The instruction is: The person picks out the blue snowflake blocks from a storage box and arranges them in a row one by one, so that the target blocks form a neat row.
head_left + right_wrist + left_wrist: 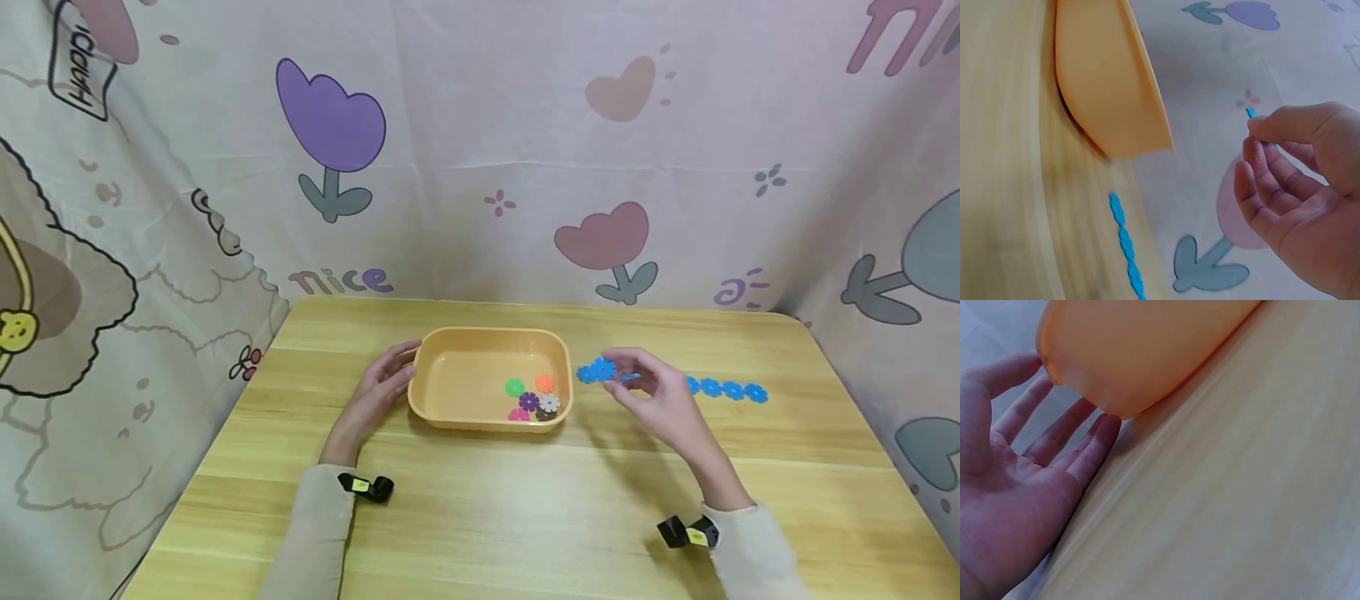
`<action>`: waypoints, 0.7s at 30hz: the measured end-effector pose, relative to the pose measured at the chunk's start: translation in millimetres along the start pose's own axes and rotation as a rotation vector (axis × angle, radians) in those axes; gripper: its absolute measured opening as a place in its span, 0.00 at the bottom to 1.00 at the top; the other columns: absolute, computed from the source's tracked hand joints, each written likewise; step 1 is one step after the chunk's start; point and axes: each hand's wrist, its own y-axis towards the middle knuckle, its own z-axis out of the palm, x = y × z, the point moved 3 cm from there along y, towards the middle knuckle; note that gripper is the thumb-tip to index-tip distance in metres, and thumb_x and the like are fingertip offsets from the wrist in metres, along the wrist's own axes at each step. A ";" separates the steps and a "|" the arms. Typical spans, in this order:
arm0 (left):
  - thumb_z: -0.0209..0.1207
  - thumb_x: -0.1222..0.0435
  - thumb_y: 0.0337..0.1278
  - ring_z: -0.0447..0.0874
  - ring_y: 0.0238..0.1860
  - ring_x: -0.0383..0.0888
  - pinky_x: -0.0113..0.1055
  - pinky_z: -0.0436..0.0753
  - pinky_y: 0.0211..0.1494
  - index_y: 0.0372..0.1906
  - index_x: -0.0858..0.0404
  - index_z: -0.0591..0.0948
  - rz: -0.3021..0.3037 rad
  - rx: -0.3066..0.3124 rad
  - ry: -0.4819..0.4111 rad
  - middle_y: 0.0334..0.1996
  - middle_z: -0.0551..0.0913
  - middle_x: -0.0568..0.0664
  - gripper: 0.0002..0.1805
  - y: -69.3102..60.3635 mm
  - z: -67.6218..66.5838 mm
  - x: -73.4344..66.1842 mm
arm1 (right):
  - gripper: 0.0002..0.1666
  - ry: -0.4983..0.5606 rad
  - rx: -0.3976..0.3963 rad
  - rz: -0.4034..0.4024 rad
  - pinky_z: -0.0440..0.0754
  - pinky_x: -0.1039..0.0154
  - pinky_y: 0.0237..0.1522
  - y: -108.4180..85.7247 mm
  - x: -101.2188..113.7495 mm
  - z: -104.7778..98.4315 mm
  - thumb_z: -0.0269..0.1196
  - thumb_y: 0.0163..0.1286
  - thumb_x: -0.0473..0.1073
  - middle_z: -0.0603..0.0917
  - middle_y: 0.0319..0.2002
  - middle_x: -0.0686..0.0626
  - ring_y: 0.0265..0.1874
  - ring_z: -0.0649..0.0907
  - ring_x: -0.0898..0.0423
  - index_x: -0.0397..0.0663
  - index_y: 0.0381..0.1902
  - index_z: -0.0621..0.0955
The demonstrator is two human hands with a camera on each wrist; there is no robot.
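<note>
A yellow-orange plastic basin [491, 336] stands on the table. My left hand [375, 396] touches its left end with spread fingers; in the left wrist view the fingertips meet the basin's wall [1122, 356]. My right hand [660, 396] pinches a blue flower-shaped disc [602, 369] between thumb and fingertips, just right of the basin. In the right wrist view only a sliver of that disc [1250, 112] shows past the thumb. Beneath and behind this hand runs a row of several blue discs [733, 390] on the table, partly hidden by the hand.
Inside the basin's right end lie several flower-shaped discs: a green disc [514, 387], an orange disc [545, 383], a purple disc [528, 402], a white disc [550, 402], a pink one and a dark one. A patterned cloth [450, 125] hangs behind the wooden table [480, 517].
</note>
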 end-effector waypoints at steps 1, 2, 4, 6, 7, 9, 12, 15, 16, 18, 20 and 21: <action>0.55 0.65 0.76 0.70 0.71 0.57 0.38 0.79 0.66 0.76 0.62 0.66 -0.002 0.000 0.000 0.74 0.67 0.62 0.28 0.3 -0.2 0.1 | 0.24 -0.005 -0.007 -0.001 0.85 0.71 0.45 -0.8 -1.0 -3.7 0.70 0.65 0.27 0.86 0.46 0.44 0.43 0.83 0.58 0.41 0.59 0.82; 0.55 0.65 0.76 0.70 0.70 0.57 0.38 0.79 0.66 0.76 0.62 0.67 -0.003 0.001 -0.001 0.74 0.67 0.62 0.28 0.4 0.0 -0.2 | 0.24 -0.009 -0.015 -0.001 0.85 0.71 0.45 -1.6 -2.2 -7.4 0.70 0.65 0.26 0.86 0.46 0.43 0.43 0.83 0.58 0.41 0.59 0.82; 0.56 0.65 0.76 0.70 0.71 0.57 0.38 0.79 0.66 0.76 0.62 0.67 -0.006 0.001 -0.002 0.74 0.67 0.62 0.29 0.6 0.0 -0.4 | 0.24 -0.014 -0.027 -0.002 0.85 0.72 0.45 -2.6 -4.5 -14.4 0.69 0.64 0.25 0.85 0.46 0.43 0.43 0.84 0.59 0.39 0.59 0.82; 0.56 0.65 0.76 0.69 0.71 0.57 0.38 0.79 0.65 0.76 0.62 0.66 -0.005 0.002 -0.005 0.74 0.67 0.62 0.29 1.0 0.0 -0.9 | 0.25 -0.024 -0.044 -0.004 0.84 0.72 0.45 -2.3 -7.5 -21.7 0.69 0.64 0.24 0.85 0.45 0.42 0.42 0.83 0.61 0.39 0.58 0.82; 0.56 0.65 0.76 0.69 0.71 0.58 0.38 0.79 0.66 0.76 0.62 0.66 -0.005 0.002 -0.006 0.74 0.66 0.62 0.29 0.3 0.3 -0.5 | 0.25 -0.025 -0.052 -0.002 0.84 0.72 0.45 -3.0 -8.9 -25.1 0.69 0.63 0.24 0.84 0.44 0.41 0.42 0.83 0.61 0.38 0.58 0.82; 0.56 0.65 0.76 0.68 0.72 0.58 0.38 0.78 0.66 0.76 0.62 0.66 -0.001 0.003 -0.005 0.74 0.66 0.62 0.29 -0.5 0.3 0.3 | 0.25 -0.024 -0.065 0.005 0.84 0.73 0.44 -3.8 -11.8 -31.5 0.69 0.63 0.23 0.84 0.44 0.40 0.42 0.83 0.61 0.37 0.58 0.82; 0.55 0.65 0.76 0.68 0.72 0.58 0.38 0.78 0.66 0.76 0.62 0.66 0.006 0.002 0.002 0.74 0.66 0.62 0.28 -0.7 0.1 0.7 | 0.25 -0.040 -0.090 0.014 0.84 0.75 0.45 -5.9 -16.7 -41.3 0.69 0.63 0.22 0.84 0.46 0.39 0.42 0.82 0.62 0.36 0.59 0.82; 0.55 0.65 0.76 0.68 0.72 0.58 0.39 0.78 0.67 0.76 0.62 0.67 0.009 0.001 -0.002 0.74 0.66 0.61 0.28 0.6 -0.3 0.6 | 0.25 -0.059 -0.122 0.027 0.83 0.76 0.46 -7.9 -22.5 -52.3 0.68 0.63 0.22 0.84 0.47 0.41 0.43 0.82 0.62 0.34 0.59 0.81; 0.56 0.65 0.76 0.69 0.71 0.57 0.39 0.78 0.67 0.76 0.62 0.67 0.010 0.002 -0.005 0.74 0.67 0.61 0.28 1.4 0.0 0.6 | 0.25 -0.071 -0.136 0.038 0.82 0.77 0.46 -8.9 -24.2 -57.2 0.68 0.64 0.23 0.84 0.47 0.43 0.43 0.82 0.63 0.33 0.59 0.81; 0.56 0.66 0.76 0.68 0.72 0.56 0.39 0.78 0.67 0.76 0.62 0.67 0.012 0.005 -0.012 0.74 0.67 0.61 0.28 2.3 0.2 0.7 | 0.25 -0.073 -0.165 0.067 0.82 0.77 0.47 -10.6 -29.2 -67.0 0.68 0.64 0.23 0.84 0.47 0.46 0.43 0.82 0.63 0.32 0.59 0.80; 0.55 0.66 0.76 0.69 0.72 0.56 0.39 0.78 0.67 0.76 0.62 0.67 0.011 0.006 -0.012 0.74 0.67 0.61 0.28 1.9 -0.1 1.3 | 0.24 -0.065 -0.189 0.104 0.82 0.77 0.47 -13.7 -36.0 -76.1 0.68 0.66 0.25 0.84 0.47 0.51 0.43 0.82 0.64 0.31 0.60 0.80; 0.55 0.66 0.76 0.69 0.72 0.55 0.38 0.78 0.67 0.76 0.63 0.67 0.009 0.005 -0.011 0.74 0.67 0.61 0.28 1.1 -0.3 1.5 | 0.24 -0.060 -0.197 0.122 0.81 0.78 0.47 -15.5 -40.0 -80.3 0.68 0.66 0.26 0.84 0.46 0.52 0.43 0.83 0.64 0.31 0.60 0.79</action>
